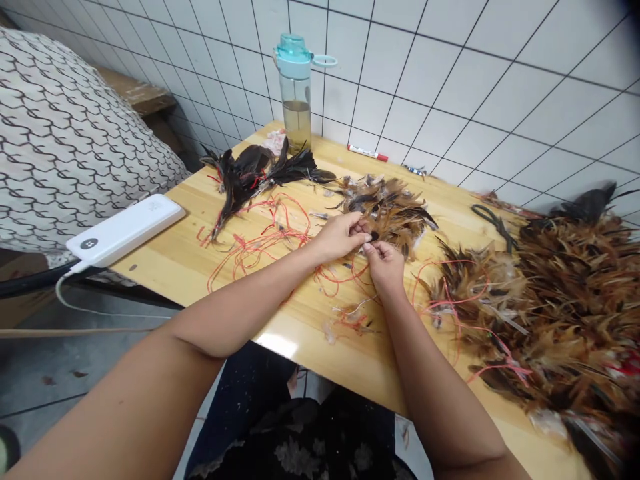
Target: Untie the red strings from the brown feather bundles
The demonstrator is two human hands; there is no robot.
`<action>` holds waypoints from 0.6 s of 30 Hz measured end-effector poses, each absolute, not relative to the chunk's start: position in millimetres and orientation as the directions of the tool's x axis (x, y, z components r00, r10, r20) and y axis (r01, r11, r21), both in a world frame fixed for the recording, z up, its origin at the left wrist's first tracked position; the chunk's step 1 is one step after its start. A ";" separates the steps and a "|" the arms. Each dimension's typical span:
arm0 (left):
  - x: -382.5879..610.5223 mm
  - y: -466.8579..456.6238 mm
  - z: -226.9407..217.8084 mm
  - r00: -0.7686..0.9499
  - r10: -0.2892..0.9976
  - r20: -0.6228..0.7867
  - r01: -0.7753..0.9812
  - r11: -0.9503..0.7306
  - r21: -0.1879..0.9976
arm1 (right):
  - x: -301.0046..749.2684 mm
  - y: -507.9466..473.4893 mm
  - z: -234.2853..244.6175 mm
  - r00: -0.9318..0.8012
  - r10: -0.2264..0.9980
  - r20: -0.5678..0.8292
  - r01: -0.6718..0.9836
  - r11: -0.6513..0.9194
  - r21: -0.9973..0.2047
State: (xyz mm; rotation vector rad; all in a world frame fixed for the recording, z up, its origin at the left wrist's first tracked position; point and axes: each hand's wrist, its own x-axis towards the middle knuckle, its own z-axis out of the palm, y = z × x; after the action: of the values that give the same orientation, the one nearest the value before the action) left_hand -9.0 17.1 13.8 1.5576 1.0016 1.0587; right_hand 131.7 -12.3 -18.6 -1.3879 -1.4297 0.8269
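My left hand and my right hand meet at the middle of a wooden table, both pinched on a small dark feather. Just beyond my fingers lies a small heap of brown feathers. Loose red strings lie tangled under and left of my hands. A bundle of black feathers rests at the far left of the table.
A large pile of brown feathers covers the right side. A water bottle with a teal lid stands by the tiled wall, a red-capped marker beside it. Black scissors lie right; a white power bank sits at the left edge.
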 end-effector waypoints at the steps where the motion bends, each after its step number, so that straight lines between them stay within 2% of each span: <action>1: -9.2 16.9 13.7 0.291 0.947 0.134 0.078 -0.163 0.984 | 131.8 -12.3 -19.1 0.090 0.979 0.181 0.351 0.139 -0.926; 7: -12.6 16.5 13.4 0.374 0.926 -0.051 0.028 0.043 0.999 | 132.9 -12.5 -21.7 0.076 0.953 0.292 0.462 0.226 -0.858; 14: -10.5 18.8 9.7 0.313 0.947 0.069 0.218 -0.142 0.966 | 133.3 -13.9 -24.0 0.029 0.925 0.380 0.578 0.295 -0.761; 18: -10.9 19.2 10.5 0.323 0.939 0.120 0.281 -0.217 0.935 | 132.6 -14.3 -24.5 0.030 0.927 0.373 0.561 0.294 -0.774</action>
State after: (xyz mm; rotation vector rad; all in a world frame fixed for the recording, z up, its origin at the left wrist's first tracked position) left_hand -10.9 19.2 10.5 1.7008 1.1069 0.9289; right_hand 132.6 -14.3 -24.5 -1.3806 -1.6469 0.5023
